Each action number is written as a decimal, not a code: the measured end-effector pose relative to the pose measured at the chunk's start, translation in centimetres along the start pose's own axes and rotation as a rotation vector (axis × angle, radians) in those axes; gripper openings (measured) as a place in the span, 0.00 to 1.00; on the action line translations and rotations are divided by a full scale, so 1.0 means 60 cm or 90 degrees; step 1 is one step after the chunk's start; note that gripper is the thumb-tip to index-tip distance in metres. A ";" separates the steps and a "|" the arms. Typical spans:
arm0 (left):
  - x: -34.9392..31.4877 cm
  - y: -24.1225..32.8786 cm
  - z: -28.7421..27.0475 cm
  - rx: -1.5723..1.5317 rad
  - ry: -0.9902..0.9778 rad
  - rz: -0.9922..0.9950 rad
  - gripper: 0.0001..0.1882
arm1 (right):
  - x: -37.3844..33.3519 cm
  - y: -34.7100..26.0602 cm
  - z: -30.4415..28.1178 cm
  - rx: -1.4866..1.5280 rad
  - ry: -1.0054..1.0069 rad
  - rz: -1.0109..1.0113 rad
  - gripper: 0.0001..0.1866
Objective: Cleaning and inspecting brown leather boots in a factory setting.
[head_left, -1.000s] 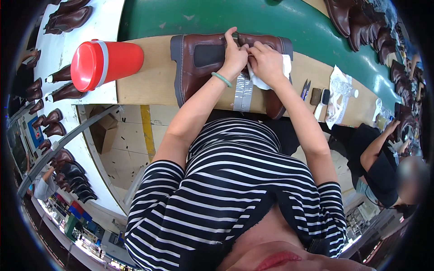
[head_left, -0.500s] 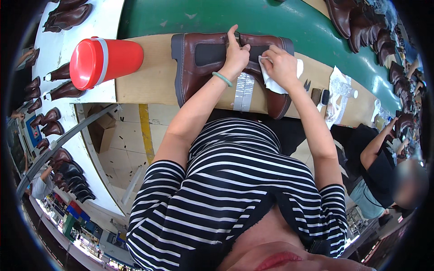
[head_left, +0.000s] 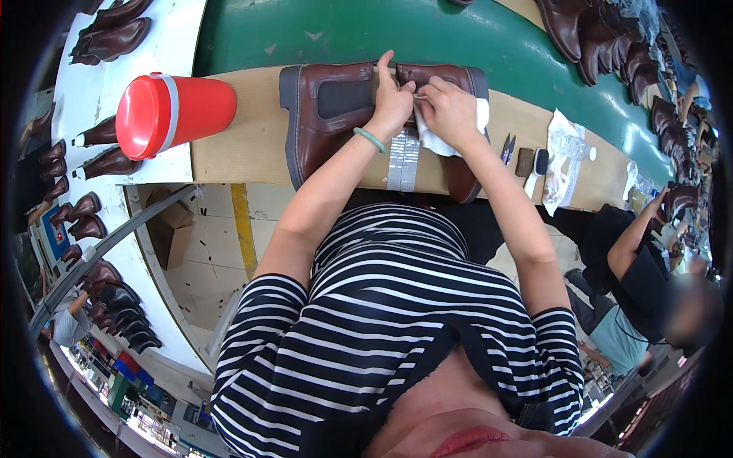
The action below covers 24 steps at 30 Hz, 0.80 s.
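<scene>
Two brown ankle boots with dark elastic side panels lie on their sides, tops facing each other. The left boot [head_left: 309, 137] has its sole outward to the left, and the right boot [head_left: 463, 183] has its sole to the right. My left hand [head_left: 392, 107] grips at the boot tops, index finger stretched away from me and thumb toward the right boot; its other fingers are mostly hidden. My right hand [head_left: 450, 113] is closed on a white cloth [head_left: 439, 143], its fingertips pinched beside my left thumb at the right boot's top. What lies between those fingertips is too small to name.
A red lidded container [head_left: 179, 114] stands at the left. Right of the boots lie small scissors [head_left: 508, 149], a brush [head_left: 537, 172], and a clear bottle [head_left: 576, 147] on white plastic. More boots [head_left: 603, 42] sit beyond the green surface [head_left: 336, 38]. A co-worker [head_left: 634, 267] is at the right.
My right hand has moved left, off the right boot's side, until its fingertips meet my left thumb. The cloth has shifted with it. My left hand stays at the boot tops.
</scene>
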<state>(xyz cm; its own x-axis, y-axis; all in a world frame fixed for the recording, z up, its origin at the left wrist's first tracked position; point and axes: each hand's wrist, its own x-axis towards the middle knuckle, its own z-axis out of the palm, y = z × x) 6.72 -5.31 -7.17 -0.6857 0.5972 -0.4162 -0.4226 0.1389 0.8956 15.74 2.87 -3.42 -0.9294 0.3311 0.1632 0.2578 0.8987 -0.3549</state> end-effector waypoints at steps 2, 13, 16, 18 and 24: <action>-0.006 0.010 -0.006 -0.009 -0.024 -0.057 0.37 | -0.013 0.022 -0.030 -0.149 -0.053 0.008 0.03; 0.004 0.016 0.003 -0.246 -0.133 -0.122 0.49 | -0.064 0.079 -0.097 0.188 -0.010 0.207 0.07; 0.000 0.010 0.008 -0.223 -0.148 -0.085 0.51 | -0.024 0.047 -0.036 -0.049 0.093 0.115 0.02; 0.004 0.009 0.005 -0.267 -0.142 -0.133 0.52 | 0.002 0.057 -0.036 -0.082 0.107 0.127 0.02; 0.002 -0.014 -0.004 -0.237 -0.123 -0.091 0.51 | -0.063 0.037 -0.057 -0.066 0.031 0.187 0.04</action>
<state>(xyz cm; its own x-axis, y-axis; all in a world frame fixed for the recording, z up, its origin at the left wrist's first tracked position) 6.84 -5.52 -8.00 -0.4968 0.7341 -0.4629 -0.7141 -0.0426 0.6988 20.73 4.63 -1.67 -0.7979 0.5923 0.1119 0.5416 0.7859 -0.2984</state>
